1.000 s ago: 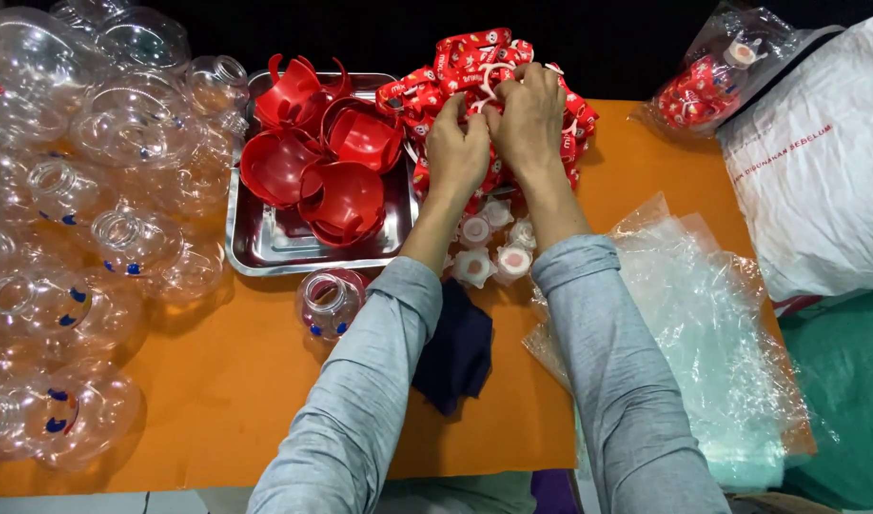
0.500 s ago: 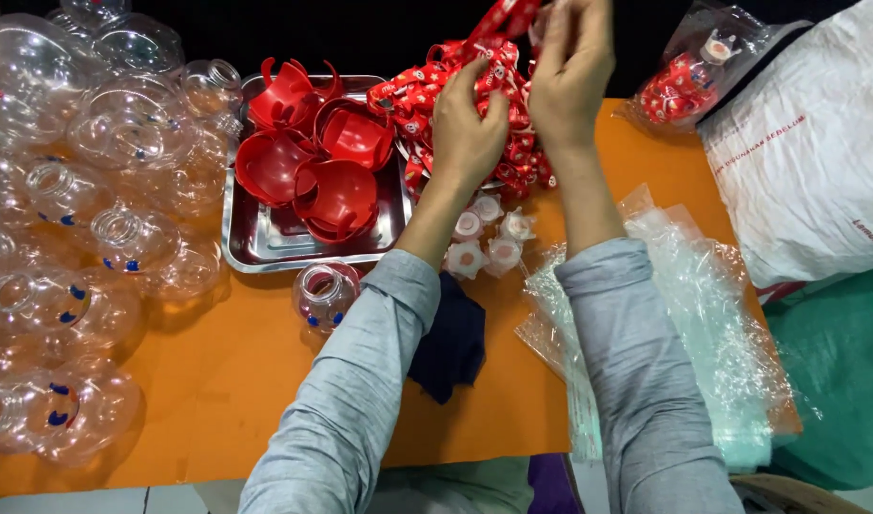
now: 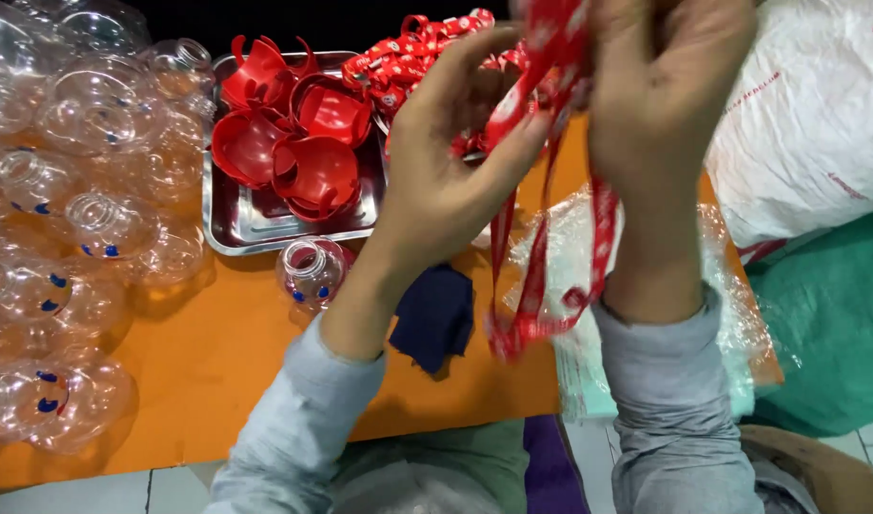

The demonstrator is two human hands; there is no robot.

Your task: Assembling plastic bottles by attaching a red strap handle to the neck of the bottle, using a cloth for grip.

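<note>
The red strap (image 3: 531, 238) hangs lengthwise from twelve to six o'clock above the orange table (image 3: 198, 352), its loop lowest. The left hand (image 3: 451, 162) and right hand (image 3: 660, 95) both pinch it at the top. A steel tray (image 3: 255, 224) of red cups (image 3: 308, 143) sits at ten o'clock.

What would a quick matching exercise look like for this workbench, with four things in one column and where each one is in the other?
Things:
1. red ribbon strap
2. red plastic cups
3. dark blue cloth
4. clear plastic bottles

Places:
A. heaped at the table's left side
B. flat on the orange table
C. held up in both hands
D. in the metal tray

Pairs: 1-C, 2-D, 3-B, 4-A
</note>
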